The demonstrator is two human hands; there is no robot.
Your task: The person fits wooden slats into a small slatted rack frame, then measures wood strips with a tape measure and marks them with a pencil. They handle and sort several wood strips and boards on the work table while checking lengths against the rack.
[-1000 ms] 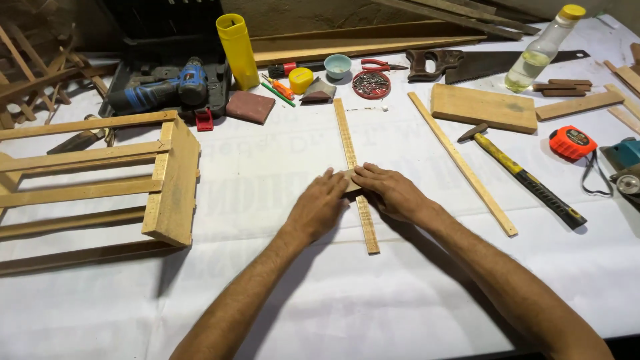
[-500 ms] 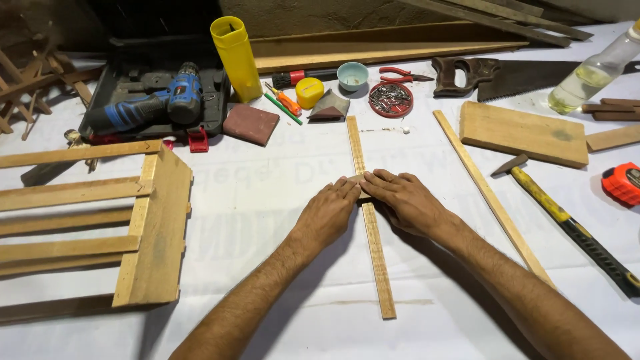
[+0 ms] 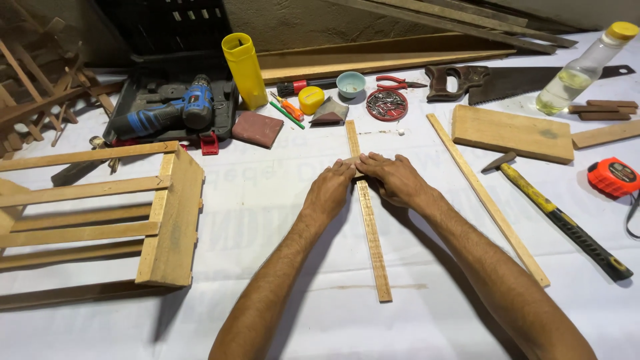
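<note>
Both hands lay on one thin wooden strip (image 3: pixel 369 227) near the middle of the white-covered tabletop (image 3: pixel 280 220). Left hand (image 3: pixel 329 192) rested palm down just left of the strip, fingertips touching it at its upper third. Right hand (image 3: pixel 393 179) came in from the right, fingers laid across the same spot — the two sets of fingertips met there. Neither grip was closed around the strip; fingers were flat and pressed down on it, the strip lying flat on the tabletop, running away from the person.

A second, longer strip (image 3: pixel 487 197) lay well to the right, slanted, with a yellow-handled hammer (image 3: pixel 557 217) just beside it. Further right — an orange tape measure (image 3: pixel 612 177). A flat board (image 3: pixel 512 133) sat above the hammer head, and a handsaw (image 3: pixel 497 81) and a clear bottle (image 3: pixel 581 72) lay behind it. At the far end of the held strip sat a round tin of nails (image 3: pixel 386 105), red pliers (image 3: pixel 395 83) and a small bowl (image 3: pixel 351 84). To the left stood a slatted wooden crate (image 3: pixel 170 220) on its side, and behind it a blue drill (image 3: pixel 167 113) in a dark case, next to a tall yellow tube (image 3: pixel 245 70).
</note>
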